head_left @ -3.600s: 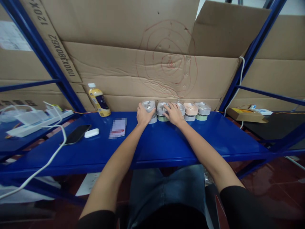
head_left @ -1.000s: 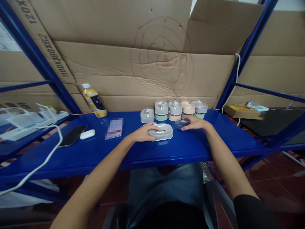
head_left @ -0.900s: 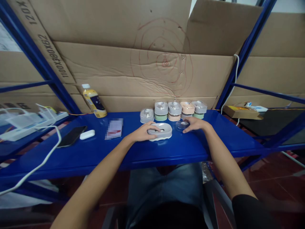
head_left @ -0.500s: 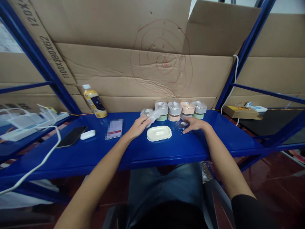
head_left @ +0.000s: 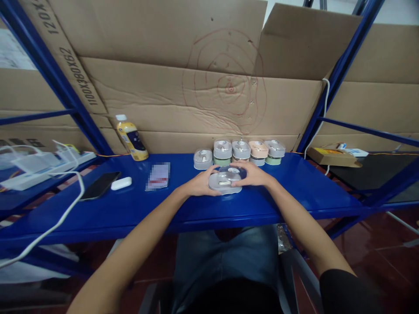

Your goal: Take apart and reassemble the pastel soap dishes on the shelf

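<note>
Between my two hands is a small oval container (head_left: 224, 186) with a clear domed lid (head_left: 218, 179), near the middle of the blue shelf. My left hand (head_left: 200, 183) wraps round its left side, thumb at the front. On the other side my right hand (head_left: 253, 174) grips the lid, with its fingers over the far edge and the thumb in front. A small pale piece (head_left: 224, 183) shows at the lid's front. Just behind stand similar containers in stacked pairs, such as a grey-topped one (head_left: 223, 149) and a peach-topped one (head_left: 258, 149).
A single lidded container (head_left: 203, 158) stands left of the stacks. Along the left lie a phone with a lit screen (head_left: 158, 176), a white case (head_left: 121, 183) and a dark phone (head_left: 101, 186). A yellow bottle (head_left: 132, 138) stands behind them. Cardboard (head_left: 147, 96) backs the blue shelf (head_left: 183, 209).
My left hand no longer holds the translucent whitish piece. Both hands have come together in the middle, round a lidded container where the open cream tray lay. The clear lid has moved left.
</note>
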`<state>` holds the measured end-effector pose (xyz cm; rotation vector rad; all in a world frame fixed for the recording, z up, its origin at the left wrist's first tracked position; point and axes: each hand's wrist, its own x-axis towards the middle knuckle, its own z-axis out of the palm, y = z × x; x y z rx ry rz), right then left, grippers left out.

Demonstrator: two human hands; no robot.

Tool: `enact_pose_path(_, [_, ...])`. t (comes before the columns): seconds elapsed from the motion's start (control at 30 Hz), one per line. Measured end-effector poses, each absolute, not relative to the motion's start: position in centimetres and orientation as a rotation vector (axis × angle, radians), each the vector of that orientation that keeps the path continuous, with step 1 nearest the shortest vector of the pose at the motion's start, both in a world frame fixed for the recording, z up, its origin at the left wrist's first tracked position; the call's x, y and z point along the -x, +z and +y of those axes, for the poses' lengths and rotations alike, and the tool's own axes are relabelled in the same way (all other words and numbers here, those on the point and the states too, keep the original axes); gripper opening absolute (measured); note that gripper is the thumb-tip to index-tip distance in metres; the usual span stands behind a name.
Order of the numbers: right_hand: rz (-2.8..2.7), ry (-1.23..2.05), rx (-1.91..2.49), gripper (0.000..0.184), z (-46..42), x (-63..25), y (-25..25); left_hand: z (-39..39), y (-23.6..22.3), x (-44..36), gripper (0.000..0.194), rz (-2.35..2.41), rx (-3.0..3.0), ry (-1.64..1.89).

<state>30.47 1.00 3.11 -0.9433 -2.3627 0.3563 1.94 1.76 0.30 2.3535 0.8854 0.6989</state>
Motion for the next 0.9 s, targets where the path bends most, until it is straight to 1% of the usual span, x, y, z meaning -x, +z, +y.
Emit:
enact_pose_path(0.13, [-2.463, 0.335, 0.863, 0.092, 0.4, -28.6, 3.0, 1.6, -0.7, -3.5, 0.128, 0.81, -2.251, 0.792])
enact_pose_path(0.33, [-2.475, 0.328, 0.925, 0.094, 0.3, -28.4, 2.3, 1.6, -0.9, -3.6, 0.127, 0.788, -2.245, 0.858])
enact_pose_path(0.37, [-2.472, 0.316, 0.942, 0.095, 0.3, -28.5, 2.2, 1.7, -0.7, -3.3, 0.122, 0.785, -2.25, 0.87])
enact_pose_path(0.4, [-2.463, 0.3, 0.968, 0.096, 0.4, -28.5, 2.0, 1.9, -0.4, -3.0, 0.112, 0.788, -2.254, 0.899])
enact_pose_path(0.5, [-2.422, 0.241, 1.086, 0.1, 0.4, -28.6, 1.6, 3.0, 0.3, -1.5, 0.07, 0.956, -2.31, 1.111])
enact_pose_path(0.53, [-2.408, 0.227, 1.121, 0.101, 0.5, -28.6, 1.5, 3.5, 0.4, -1.0, 0.063, 1.086, -2.349, 1.186])
enact_pose_path(0.6, [-2.386, 0.208, 1.153, 0.1, 0.4, -28.5, 1.3, 4.6, 0.4, -0.2, 0.064, 1.382, -2.435, 1.213])
enact_pose_path(0.67, [-2.373, 0.188, 1.135, 0.095, 0.4, -28.2, 1.1, 5.6, 0.0, 0.3, 0.071, 1.59, -2.505, 1.077])
enact_pose_path(0.73, [-2.369, 0.161, 1.089, 0.089, 0.2, -27.9, 1.0, 6.3, -0.4, 0.4, 0.075, 1.671, -2.534, 0.896])
enact_pose_path(0.8, [-2.373, 0.14, 1.053, 0.084, 0.2, -27.6, 1.0, 6.5, -0.6, 0.3, 0.075, 1.678, -2.544, 0.779])
enact_pose_path(0.9, [-2.379, 0.134, 1.069, 0.083, 0.2, -27.7, 1.0, 5.9, -0.2, -0.4, 0.069, 1.738, -2.534, 0.78])
